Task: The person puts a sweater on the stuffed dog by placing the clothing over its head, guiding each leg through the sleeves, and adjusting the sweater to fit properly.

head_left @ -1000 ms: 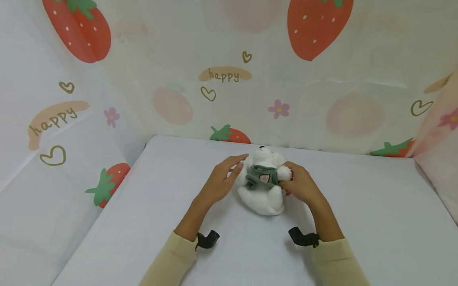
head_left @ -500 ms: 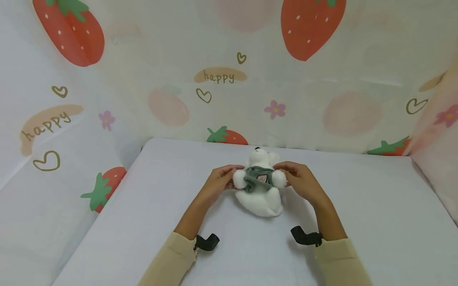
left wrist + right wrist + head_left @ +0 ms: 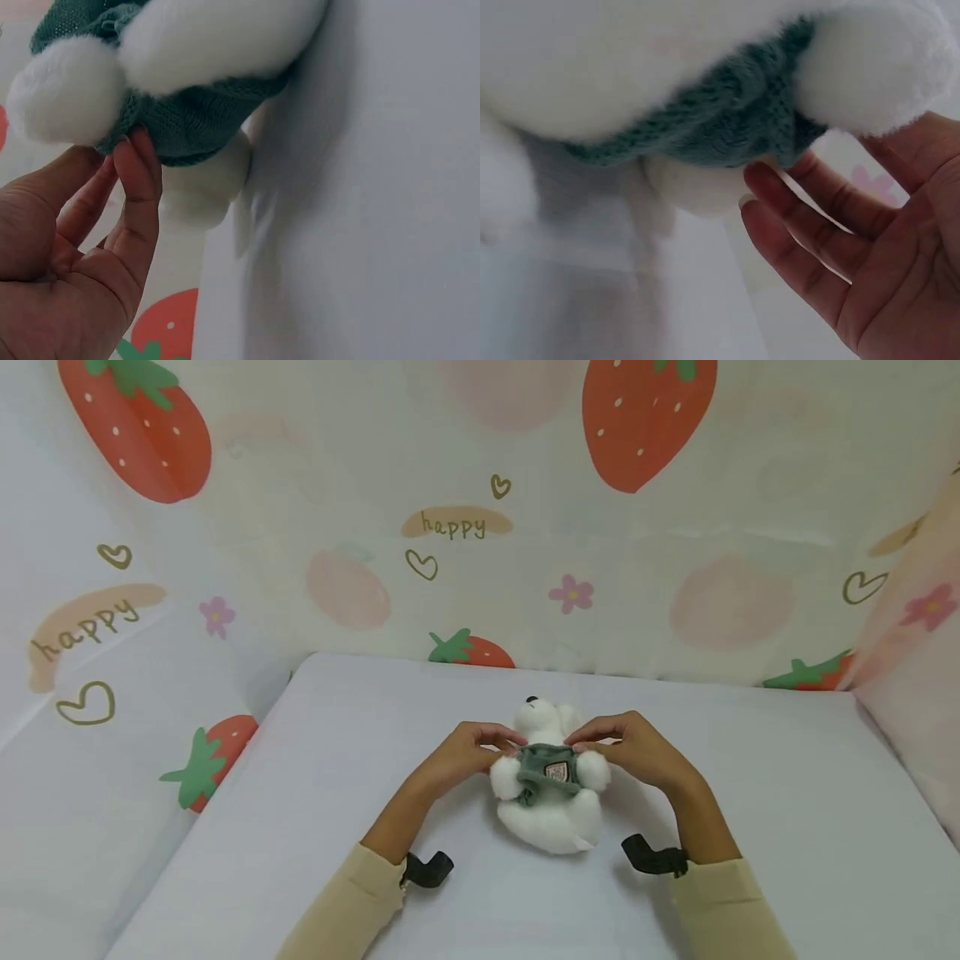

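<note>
A white plush toy animal (image 3: 549, 814) with a black nose lies on the white table, its nose toward the back wall. It wears a green knitted sweater (image 3: 534, 766) with a small patch on the chest. My left hand (image 3: 468, 753) pinches the sweater at the shoulder on the left side, just above the round white paw (image 3: 67, 90). On the other side my right hand (image 3: 647, 752) holds the sweater near the neck, its fingertips (image 3: 769, 187) against the knit. The right thumb is partly hidden behind the other paw (image 3: 877, 71) in the right wrist view.
White cloth covers the table (image 3: 360, 702). Behind it hangs a curtain (image 3: 630, 552) printed with strawberries, hearts and flowers, with more of it along both sides. Each wrist carries a black camera mount, one left (image 3: 429, 869) and one right (image 3: 651, 855).
The plush toy has come nearer to me. My left hand, first apart from it, has taken hold; both hands have shifted from its arms up to the shoulders.
</note>
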Motion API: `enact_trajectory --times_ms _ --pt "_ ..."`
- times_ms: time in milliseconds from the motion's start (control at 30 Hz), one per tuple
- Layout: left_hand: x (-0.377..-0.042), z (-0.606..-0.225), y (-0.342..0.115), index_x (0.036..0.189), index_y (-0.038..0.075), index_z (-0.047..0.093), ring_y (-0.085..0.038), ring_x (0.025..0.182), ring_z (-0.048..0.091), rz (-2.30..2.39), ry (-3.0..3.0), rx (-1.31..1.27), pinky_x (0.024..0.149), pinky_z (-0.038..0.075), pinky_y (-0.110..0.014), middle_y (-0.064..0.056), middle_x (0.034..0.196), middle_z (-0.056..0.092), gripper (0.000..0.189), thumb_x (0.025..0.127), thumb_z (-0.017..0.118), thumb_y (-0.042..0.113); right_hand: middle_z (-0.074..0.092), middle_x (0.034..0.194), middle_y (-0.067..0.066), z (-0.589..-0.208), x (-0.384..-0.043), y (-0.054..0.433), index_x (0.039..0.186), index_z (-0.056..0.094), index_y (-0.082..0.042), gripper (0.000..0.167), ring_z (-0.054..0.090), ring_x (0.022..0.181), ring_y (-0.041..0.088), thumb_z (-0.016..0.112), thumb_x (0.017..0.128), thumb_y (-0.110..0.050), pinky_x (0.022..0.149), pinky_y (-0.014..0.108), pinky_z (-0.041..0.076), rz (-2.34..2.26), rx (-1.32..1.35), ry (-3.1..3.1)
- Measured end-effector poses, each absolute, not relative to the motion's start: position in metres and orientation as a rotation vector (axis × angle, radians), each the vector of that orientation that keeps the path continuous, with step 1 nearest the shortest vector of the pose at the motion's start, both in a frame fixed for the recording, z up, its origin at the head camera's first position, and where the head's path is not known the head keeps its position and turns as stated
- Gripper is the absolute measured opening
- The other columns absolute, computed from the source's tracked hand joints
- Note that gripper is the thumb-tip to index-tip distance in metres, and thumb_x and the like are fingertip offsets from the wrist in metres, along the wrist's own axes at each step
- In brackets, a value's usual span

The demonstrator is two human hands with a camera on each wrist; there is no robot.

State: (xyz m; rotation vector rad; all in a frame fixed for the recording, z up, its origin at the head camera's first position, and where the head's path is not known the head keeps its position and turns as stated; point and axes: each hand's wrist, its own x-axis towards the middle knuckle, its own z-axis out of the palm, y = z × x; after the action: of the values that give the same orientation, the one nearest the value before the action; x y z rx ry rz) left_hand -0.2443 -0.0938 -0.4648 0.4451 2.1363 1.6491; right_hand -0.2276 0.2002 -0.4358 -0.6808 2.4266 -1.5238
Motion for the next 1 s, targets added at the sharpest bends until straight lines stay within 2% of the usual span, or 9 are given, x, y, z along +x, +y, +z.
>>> enact_trajectory --times_ms 167,300,433,533,600,667,800,933,1000 --pt "-0.25 -0.466 -0.084 0.101 0.005 0.075 -0.014 0.089 0.065 1.557 2.248 0.655 0.08 0.053 -0.027 -0.005 0.1 0.071 0.01 0.096 0.071 0.011 0.075 0.103 -0.002 -0.43 -0.229 0.203 0.1 0.08 -0.018 0.009 0.064 0.109 0.023 0.076 0.093 -0.02 0.098 0.051 0.045 -1.467 -0.744 2.4" --pt "-0.251 -0.468 -0.077 0.102 0.002 0.07 -0.012 0.09 0.061 1.519 2.35 0.797 0.084 0.05 -0.028 -0.006 0.099 0.069 0.01 0.1 0.065 0.01 0.075 0.104 -0.001 -0.43 -0.23 0.199 0.105 0.079 -0.018 0.013 0.064 0.107 0.021 0.076 0.092 -0.022 0.096 0.046 0.047 -1.43 -0.728 2.407" --pt "-0.248 -0.47 -0.076 0.106 0.004 0.065 -0.013 0.086 0.057 1.558 2.386 0.75 0.079 0.047 -0.027 -0.004 0.095 0.065 0.011 0.104 0.058 0.013 0.075 0.101 -0.001 -0.434 -0.23 0.193 0.104 0.079 -0.015 0.013 0.067 0.102 0.02 0.077 0.092 -0.02 0.091 0.039 0.052 -1.454 -0.702 2.424" --pt "-0.245 -0.47 -0.075 0.108 0.004 0.06 -0.013 0.084 0.056 1.613 2.367 0.701 0.075 0.046 -0.026 -0.007 0.094 0.066 0.011 0.106 0.053 0.013 0.073 0.098 0.002 -0.437 -0.229 0.188 0.099 0.077 -0.011 0.006 0.066 0.099 0.022 0.073 0.095 -0.014 0.09 0.04 0.053 -1.467 -0.723 2.462" --pt "-0.245 -0.471 -0.075 0.11 0.005 0.058 -0.011 0.085 0.058 1.622 2.369 0.683 0.076 0.046 -0.025 -0.007 0.096 0.069 0.012 0.107 0.051 0.014 0.071 0.104 0.006 -0.439 -0.229 0.185 0.099 0.073 -0.008 0.005 0.066 0.099 0.024 0.069 0.097 -0.011 0.09 0.042 0.052 -1.469 -0.719 2.521" --pt "-0.245 -0.47 -0.075 0.113 0.006 0.056 -0.01 0.084 0.058 1.607 2.387 0.682 0.075 0.046 -0.026 -0.007 0.096 0.07 0.013 0.107 0.052 0.016 0.067 0.117 0.01 -0.44 -0.228 0.184 0.101 0.068 -0.008 0.004 0.067 0.099 0.025 0.064 0.1 -0.01 0.089 0.044 0.052 -1.457 -0.693 2.595" --pt "-0.249 -0.467 -0.081 0.127 0.009 0.057 -0.012 0.084 0.059 1.528 2.382 0.725 0.078 0.046 -0.028 -0.006 0.091 0.067 0.022 0.105 0.057 0.014 0.056 0.141 0.017 -0.44 -0.228 0.184 0.1 0.062 -0.008 0.007 0.068 0.092 0.025 0.059 0.104 -0.012 0.083 0.04 0.051 -1.438 -0.59 2.665" --pt "-0.254 -0.46 -0.093 0.141 0.007 0.048 -0.018 0.097 0.062 1.477 2.265 0.769 0.089 0.048 -0.032 -0.009 0.097 0.067 0.044 0.099 0.06 0.0 0.055 0.146 0.016 -0.438 -0.23 0.188 0.096 0.061 -0.009 0.012 0.067 0.086 0.021 0.058 0.105 -0.017 0.079 0.037 0.048 -1.382 -0.569 2.665" --pt "-0.256 -0.458 -0.098 0.145 0.006 0.043 -0.021 0.1 0.063 1.464 2.227 0.756 0.09 0.048 -0.033 -0.01 0.099 0.069 0.053 0.095 0.059 -0.005 0.055 0.146 0.015 -0.436 -0.231 0.19 0.095 0.06 -0.01 0.012 0.064 0.083 0.02 0.057 0.105 -0.017 0.077 0.036 0.048 -1.367 -0.576 2.652"
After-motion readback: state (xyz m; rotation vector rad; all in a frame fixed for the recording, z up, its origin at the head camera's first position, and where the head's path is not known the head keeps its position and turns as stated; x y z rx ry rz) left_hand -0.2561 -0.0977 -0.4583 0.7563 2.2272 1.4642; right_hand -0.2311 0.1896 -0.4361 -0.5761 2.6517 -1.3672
